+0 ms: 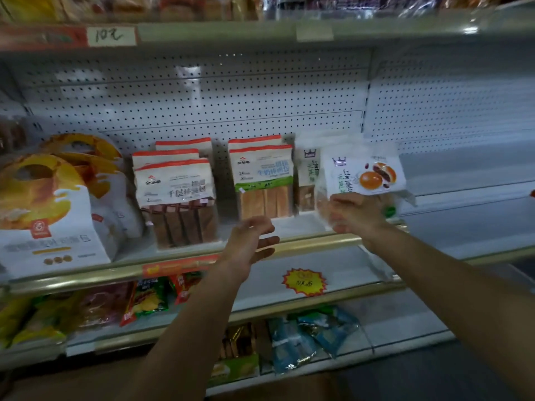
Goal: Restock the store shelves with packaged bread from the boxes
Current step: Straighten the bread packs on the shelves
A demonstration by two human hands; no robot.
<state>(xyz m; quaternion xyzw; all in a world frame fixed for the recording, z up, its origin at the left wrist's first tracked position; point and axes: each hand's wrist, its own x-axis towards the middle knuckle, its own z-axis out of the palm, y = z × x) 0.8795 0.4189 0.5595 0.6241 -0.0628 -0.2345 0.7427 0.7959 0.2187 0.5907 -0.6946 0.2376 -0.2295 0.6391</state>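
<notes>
My right hand [357, 214] grips the bottom of a clear bread pack with a white label showing a purple crown and orange buns [364, 173]. It holds the pack upright over the middle shelf [304, 227], right of a like pack [307, 180] standing there. My left hand [252, 238] hovers in front of the shelf edge, fingers loosely curled and holding nothing. Left of it stand bread-stick packs with a green band [260, 175] and brown bread-stick packs with red-trimmed tops [176, 195].
Large white and orange bread boxes [49, 215] fill the shelf's left end. The shelf section to the right [463, 180] is bare white metal. Lower shelves hold snack bags [144, 299] and blue packs [307, 337]. A star-shaped price tag [304, 282] hangs below.
</notes>
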